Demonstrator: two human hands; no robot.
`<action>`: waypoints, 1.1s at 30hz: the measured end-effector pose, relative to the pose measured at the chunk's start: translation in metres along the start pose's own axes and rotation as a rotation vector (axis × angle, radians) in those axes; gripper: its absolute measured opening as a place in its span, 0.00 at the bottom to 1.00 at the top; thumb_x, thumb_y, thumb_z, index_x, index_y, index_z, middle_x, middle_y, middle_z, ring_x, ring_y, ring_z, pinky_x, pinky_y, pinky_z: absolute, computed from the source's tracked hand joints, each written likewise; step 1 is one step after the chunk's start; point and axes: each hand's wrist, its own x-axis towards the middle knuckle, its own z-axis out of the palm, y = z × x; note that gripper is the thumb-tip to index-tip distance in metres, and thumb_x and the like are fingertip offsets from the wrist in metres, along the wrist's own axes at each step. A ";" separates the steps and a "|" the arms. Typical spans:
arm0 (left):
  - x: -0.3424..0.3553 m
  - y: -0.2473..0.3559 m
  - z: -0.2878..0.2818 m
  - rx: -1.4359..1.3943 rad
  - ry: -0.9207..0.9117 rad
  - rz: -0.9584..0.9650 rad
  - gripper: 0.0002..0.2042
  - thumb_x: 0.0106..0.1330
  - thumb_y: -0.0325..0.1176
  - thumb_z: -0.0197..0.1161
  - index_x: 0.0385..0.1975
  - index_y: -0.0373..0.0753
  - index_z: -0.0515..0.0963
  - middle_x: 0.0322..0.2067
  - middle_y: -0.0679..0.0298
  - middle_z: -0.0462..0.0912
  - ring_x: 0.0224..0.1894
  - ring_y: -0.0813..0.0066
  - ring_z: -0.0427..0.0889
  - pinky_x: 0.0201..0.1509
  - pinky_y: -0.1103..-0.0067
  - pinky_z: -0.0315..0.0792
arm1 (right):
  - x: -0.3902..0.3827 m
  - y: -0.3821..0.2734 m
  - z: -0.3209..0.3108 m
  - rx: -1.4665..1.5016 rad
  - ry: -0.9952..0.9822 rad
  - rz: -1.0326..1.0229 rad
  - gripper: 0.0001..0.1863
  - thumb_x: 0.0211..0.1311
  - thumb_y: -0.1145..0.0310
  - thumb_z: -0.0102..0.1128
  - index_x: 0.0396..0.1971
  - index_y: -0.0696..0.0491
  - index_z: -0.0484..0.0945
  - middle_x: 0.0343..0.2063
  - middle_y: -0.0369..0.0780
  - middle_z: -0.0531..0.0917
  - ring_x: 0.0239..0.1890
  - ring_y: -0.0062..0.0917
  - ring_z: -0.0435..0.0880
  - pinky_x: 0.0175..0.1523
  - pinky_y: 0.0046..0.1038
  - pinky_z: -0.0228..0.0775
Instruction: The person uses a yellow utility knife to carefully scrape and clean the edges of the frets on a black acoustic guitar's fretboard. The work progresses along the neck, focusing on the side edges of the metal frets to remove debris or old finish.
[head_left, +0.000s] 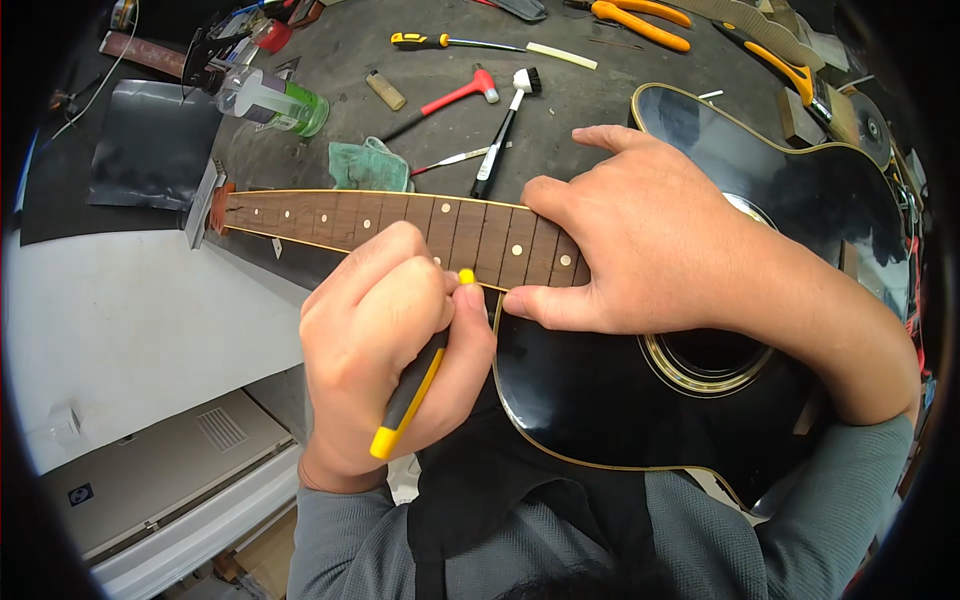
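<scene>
A black acoustic guitar [590, 400] lies face up, its neck pointing left. Its brown fingerboard [400, 215] has pale dot inlays and thin dark lines across it; no strings show. In my left hand [390, 340], closed, is a slim tool with a black-and-yellow handle [410, 400]. The tool's yellow front end is pinched at the fingerboard's near edge, its working tip hidden. My right hand [650, 230] lies spread over the body end of the fingerboard, thumb at the near edge and a finger at the far edge, partly covering the soundhole ring [700, 380].
Beyond the neck lie a red hammer [450, 100], a black-and-white brush [505, 130], a yellow-and-black screwdriver [430, 41], a green cloth [368, 165] and a clear bottle with green liquid [275, 100]. Orange-handled pliers [640, 22] rest at the back. A stand [218, 208] touches the neck's left end.
</scene>
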 end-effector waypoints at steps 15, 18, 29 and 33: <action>0.035 -0.039 0.001 -0.436 -0.170 -0.017 0.18 0.64 0.36 0.80 0.39 0.35 0.75 0.35 0.63 0.80 0.34 0.79 0.74 0.37 0.80 0.67 | 0.003 -0.002 -0.006 -0.039 -0.047 -0.003 0.34 0.63 0.36 0.64 0.36 0.60 0.85 0.17 0.46 0.85 0.29 0.44 0.90 0.73 0.47 0.70; 0.031 -0.040 0.003 -0.602 -0.124 -0.089 0.20 0.76 0.48 0.68 0.46 0.35 0.74 0.37 0.61 0.81 0.38 0.80 0.78 0.33 0.85 0.69 | 0.005 -0.003 -0.008 -0.047 -0.068 0.005 0.35 0.63 0.36 0.63 0.37 0.60 0.84 0.16 0.46 0.84 0.29 0.43 0.90 0.73 0.46 0.70; 0.044 -0.051 0.013 -0.668 -0.185 -0.236 0.16 0.81 0.46 0.62 0.41 0.37 0.79 0.25 0.69 0.82 0.20 0.92 0.73 0.22 0.90 0.62 | 0.005 -0.007 -0.004 -0.033 -0.031 0.001 0.33 0.63 0.37 0.63 0.38 0.59 0.84 0.16 0.45 0.83 0.29 0.44 0.89 0.73 0.47 0.71; 0.051 -0.050 0.013 -0.621 -0.236 -0.295 0.17 0.81 0.47 0.63 0.40 0.37 0.81 0.24 0.70 0.82 0.17 0.92 0.70 0.21 0.90 0.61 | 0.004 -0.008 -0.004 -0.031 -0.030 0.010 0.32 0.63 0.39 0.64 0.39 0.58 0.84 0.17 0.44 0.83 0.29 0.44 0.89 0.73 0.47 0.71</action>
